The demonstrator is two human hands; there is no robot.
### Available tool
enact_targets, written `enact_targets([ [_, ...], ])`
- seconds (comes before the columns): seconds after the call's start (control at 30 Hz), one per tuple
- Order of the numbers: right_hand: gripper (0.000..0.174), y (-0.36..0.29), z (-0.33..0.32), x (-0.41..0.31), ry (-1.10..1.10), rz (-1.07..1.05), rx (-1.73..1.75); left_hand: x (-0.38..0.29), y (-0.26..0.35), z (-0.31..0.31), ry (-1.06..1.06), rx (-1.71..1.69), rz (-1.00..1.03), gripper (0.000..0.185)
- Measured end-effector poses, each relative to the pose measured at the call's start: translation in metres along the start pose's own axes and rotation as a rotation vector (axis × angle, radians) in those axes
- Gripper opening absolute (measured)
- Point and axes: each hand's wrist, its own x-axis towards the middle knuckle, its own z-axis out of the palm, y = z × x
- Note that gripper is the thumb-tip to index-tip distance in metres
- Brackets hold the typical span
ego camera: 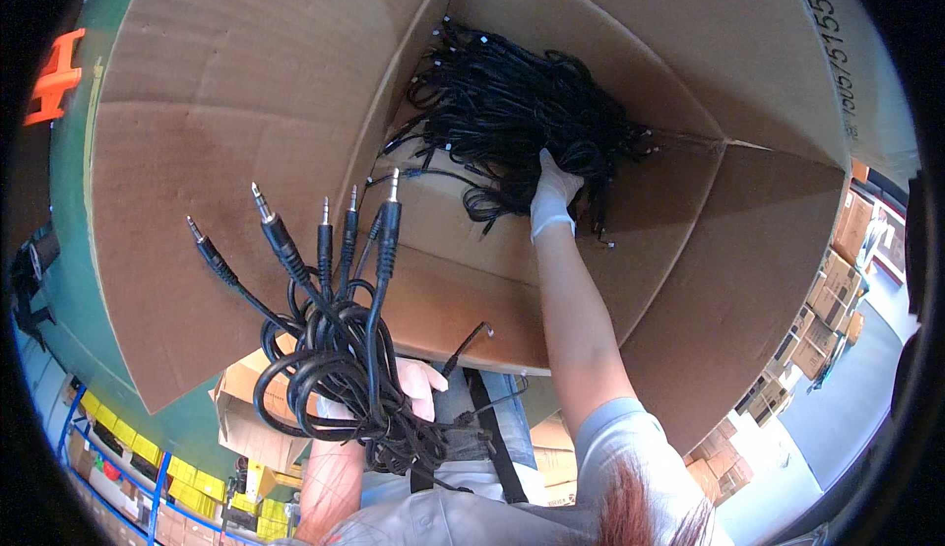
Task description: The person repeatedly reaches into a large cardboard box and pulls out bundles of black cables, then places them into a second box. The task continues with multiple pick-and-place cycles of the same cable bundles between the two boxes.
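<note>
My left hand (418, 389), in a pale glove, grips a bundle of coiled black audio cables (332, 339). Several metal-tipped jack plugs (388, 232) stick up from the bundle, and small white-tipped connectors hang near my waist. Inside a large open cardboard box (458, 280), my right hand (555, 190), also gloved, reaches to the near side of a heap of similar black cables (517, 103). Its fingertips touch the heap, but the cables and the angle hide whether they hold any. White-tipped ends show around the heap's edges.
Tall raised flaps (221, 140) surround the box opening. A smaller open carton (255, 428) stands at lower left. Beyond it is a blue-framed shelf (159, 498) with yellow bins (196, 479). Stacked cartons (834, 280) line the right side; an orange object (57, 77) is far left.
</note>
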Motion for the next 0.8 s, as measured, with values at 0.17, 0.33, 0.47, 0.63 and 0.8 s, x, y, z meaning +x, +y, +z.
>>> enact_targets([
  [0.17, 0.078, 0.034, -0.006, 0.048, -0.103, 0.207, 0.258, 0.01, 0.007, 0.014, 0.158, 0.061, -0.124, 0.035],
  [0.33, 0.037, 0.023, -0.098, -0.043, -0.551, 0.137, 0.947, 0.004, -0.009, 0.008, 0.213, 0.051, 0.009, 0.035],
  [0.47, 0.032, 0.002, -0.159, -0.115, -0.745, -0.183, 1.068, 0.011, 0.008, 0.041, 0.355, -0.021, -0.071, 0.038],
  [0.63, 0.02, -0.036, -0.203, -0.21, -0.87, -0.485, 1.165, 0.014, 0.03, 0.081, 0.299, -0.141, -0.173, 0.052],
  [0.8, 0.016, -0.032, -0.287, -0.254, -0.771, -0.9, 0.687, 0.046, 0.022, 0.143, 0.259, -0.404, -0.491, 0.098],
])
